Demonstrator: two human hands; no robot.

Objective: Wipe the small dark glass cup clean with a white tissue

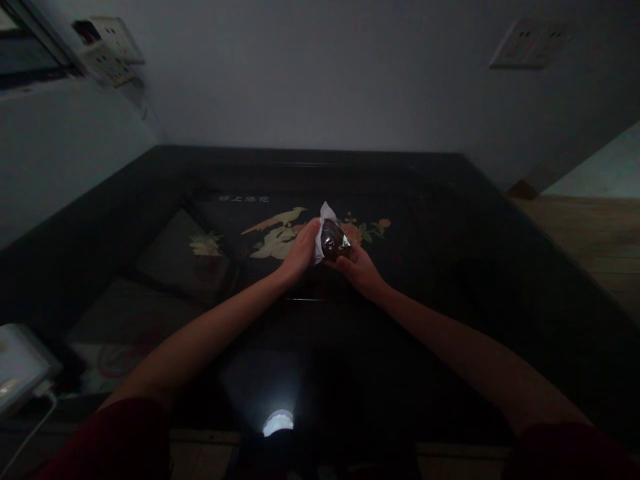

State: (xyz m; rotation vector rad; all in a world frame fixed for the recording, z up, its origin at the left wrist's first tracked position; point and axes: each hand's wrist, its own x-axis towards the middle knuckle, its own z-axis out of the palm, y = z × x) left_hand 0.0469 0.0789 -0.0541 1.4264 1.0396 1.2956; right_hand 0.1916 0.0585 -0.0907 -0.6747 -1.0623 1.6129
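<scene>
A dark, rounded, glossy object with bright reflections is held above the middle of the table; its exact kind is hard to make out in the dim light. My right hand grips it from the right, thumb on the near side. On its left, my left hand is closed on a white tissue pressed against the object's side. The tissue sticks up in a point above the fingers. Some fingertips of both hands are hidden behind the object and tissue.
Below is a glossy black table with a bird-and-flower picture. A white device with a cable stands at the left front. Wall sockets are at the upper right, more sockets at the upper left.
</scene>
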